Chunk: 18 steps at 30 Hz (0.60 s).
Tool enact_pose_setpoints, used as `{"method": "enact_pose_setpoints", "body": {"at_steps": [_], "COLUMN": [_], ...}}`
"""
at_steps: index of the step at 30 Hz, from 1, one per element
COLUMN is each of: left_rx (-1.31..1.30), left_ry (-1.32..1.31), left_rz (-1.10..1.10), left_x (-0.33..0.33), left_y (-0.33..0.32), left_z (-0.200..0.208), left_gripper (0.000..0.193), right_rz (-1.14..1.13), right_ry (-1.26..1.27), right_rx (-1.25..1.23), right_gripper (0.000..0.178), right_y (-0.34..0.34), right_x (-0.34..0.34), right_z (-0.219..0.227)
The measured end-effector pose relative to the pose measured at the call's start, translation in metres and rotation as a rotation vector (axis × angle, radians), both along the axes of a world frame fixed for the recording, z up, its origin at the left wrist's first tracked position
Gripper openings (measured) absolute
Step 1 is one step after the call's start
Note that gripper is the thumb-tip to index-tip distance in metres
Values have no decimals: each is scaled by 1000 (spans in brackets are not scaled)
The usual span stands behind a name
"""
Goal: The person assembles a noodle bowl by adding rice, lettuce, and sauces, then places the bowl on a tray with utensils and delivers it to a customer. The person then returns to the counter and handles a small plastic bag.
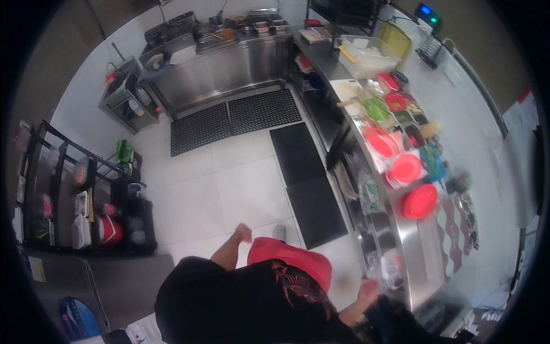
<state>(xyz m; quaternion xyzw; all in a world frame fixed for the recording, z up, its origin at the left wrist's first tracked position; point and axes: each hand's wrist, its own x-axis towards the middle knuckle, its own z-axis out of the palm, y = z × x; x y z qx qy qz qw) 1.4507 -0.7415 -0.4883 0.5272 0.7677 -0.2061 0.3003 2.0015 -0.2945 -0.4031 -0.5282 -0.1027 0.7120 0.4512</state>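
My left hand hangs over the white floor tiles, to the left of my red apron. Its fingers look curled in, and nothing shows in them. Low on the right, my right hand is beside the front edge of the steel counter; blur hides how its fingers lie and whether they touch anything. Closest to it is a bag-like pale package on the shelving under the counter. Farther up the counter lie red plates, well apart from both hands.
Black mats cover part of the floor ahead. A black shelf rack with a red cooler stands left, above a steel fridge. Along the right counter are food containers, a cutting board and a clear bin.
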Motion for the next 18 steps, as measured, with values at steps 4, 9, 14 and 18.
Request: {"method": "enact_pose_setpoints", "body": {"at_steps": [4,9,14,18], "left_rx": [494,498,290,184], "left_ry": [-427,-263,-391,-527], "left_rz": [1338,1333,1423,1454], "left_x": [-119,-187,-226,-256], "left_y": [54,119,113,99], "left_z": [73,117,20,-11], "left_gripper": [49,65,58,54], "right_rz": [794,1534,1740,1640], "right_ry": [-452,-1025,-1053,-827], "right_rx": [221,609,618,592], "right_gripper": [42,53,60,55], "right_y": [4,37,68,119], "right_x": [-253,-417,-528,-633], "right_z": [98,95,58,27]}}
